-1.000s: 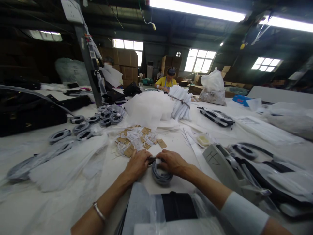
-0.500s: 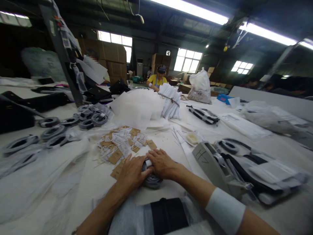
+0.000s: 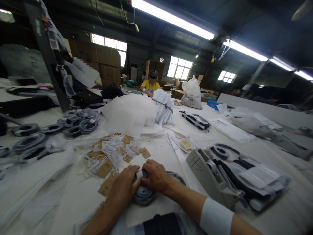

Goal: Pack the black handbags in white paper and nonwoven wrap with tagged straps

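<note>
On the white table in front of me lies a coiled grey strap with a white band around its far part. My left hand grips the coil's left side, thumb toward the middle. From the right, my right hand curls its fingers over the coil close to the white band. Part of the coil is covered by both hands. Past my right wrist shows another grey curved strap part; whether it belongs to the same coil I cannot tell. Brown and white tags lie heaped beyond my left hand.
Several grey coils lie at the left. White sheets and a tied white bundle stand farther back. A grey tape dispenser and bagged black-and-white goods are at the right. A person in yellow sits across.
The view has shifted, with the table's things appearing farther left. My right fingers, flatter before, now bend around the coil near its white band. The strap part past my right wrist has come into sight.
</note>
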Action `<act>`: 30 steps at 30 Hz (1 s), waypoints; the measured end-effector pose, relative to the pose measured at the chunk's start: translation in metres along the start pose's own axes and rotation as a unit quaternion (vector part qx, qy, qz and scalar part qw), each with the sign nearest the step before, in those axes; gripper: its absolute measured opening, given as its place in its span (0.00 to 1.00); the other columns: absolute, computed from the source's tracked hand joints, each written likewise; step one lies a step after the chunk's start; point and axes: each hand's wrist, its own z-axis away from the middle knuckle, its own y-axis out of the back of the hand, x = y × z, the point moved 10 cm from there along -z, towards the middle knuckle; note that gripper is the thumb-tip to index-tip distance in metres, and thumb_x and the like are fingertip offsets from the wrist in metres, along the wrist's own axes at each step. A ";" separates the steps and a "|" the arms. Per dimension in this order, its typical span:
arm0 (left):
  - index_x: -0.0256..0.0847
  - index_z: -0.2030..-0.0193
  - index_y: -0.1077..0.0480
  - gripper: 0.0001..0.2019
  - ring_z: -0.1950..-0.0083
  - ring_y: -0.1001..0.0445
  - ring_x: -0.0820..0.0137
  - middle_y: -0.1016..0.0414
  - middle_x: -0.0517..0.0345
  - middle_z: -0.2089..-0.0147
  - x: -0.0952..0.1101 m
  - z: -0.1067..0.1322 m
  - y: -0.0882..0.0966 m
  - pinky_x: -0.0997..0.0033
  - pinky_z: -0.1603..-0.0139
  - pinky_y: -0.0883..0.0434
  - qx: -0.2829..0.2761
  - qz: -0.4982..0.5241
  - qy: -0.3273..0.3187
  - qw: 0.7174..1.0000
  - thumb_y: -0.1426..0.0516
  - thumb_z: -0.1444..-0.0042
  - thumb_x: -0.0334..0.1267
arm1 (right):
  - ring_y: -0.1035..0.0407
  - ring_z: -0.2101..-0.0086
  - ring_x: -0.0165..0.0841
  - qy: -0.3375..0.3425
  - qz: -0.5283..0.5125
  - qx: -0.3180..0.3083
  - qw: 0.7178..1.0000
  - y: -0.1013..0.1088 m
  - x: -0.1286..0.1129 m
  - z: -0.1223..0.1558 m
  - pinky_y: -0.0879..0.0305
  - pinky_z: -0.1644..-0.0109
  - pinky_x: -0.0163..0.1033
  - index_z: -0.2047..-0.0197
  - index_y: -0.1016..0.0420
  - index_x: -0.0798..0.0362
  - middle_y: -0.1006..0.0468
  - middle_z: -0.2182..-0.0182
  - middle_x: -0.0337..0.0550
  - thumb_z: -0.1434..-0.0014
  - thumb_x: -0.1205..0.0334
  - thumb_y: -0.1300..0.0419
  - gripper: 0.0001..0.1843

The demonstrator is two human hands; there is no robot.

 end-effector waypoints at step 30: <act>0.47 0.39 0.31 0.22 0.46 0.28 0.62 0.24 0.51 0.47 0.004 0.004 -0.012 0.61 0.42 0.33 -0.039 -0.025 -0.010 0.999 0.49 0.39 0.28 | 0.28 0.54 0.38 -0.348 0.180 -0.062 0.918 0.075 0.223 -0.035 0.29 0.51 0.49 0.46 0.30 0.56 0.27 0.49 0.49 0.35 0.56 0.40 0.18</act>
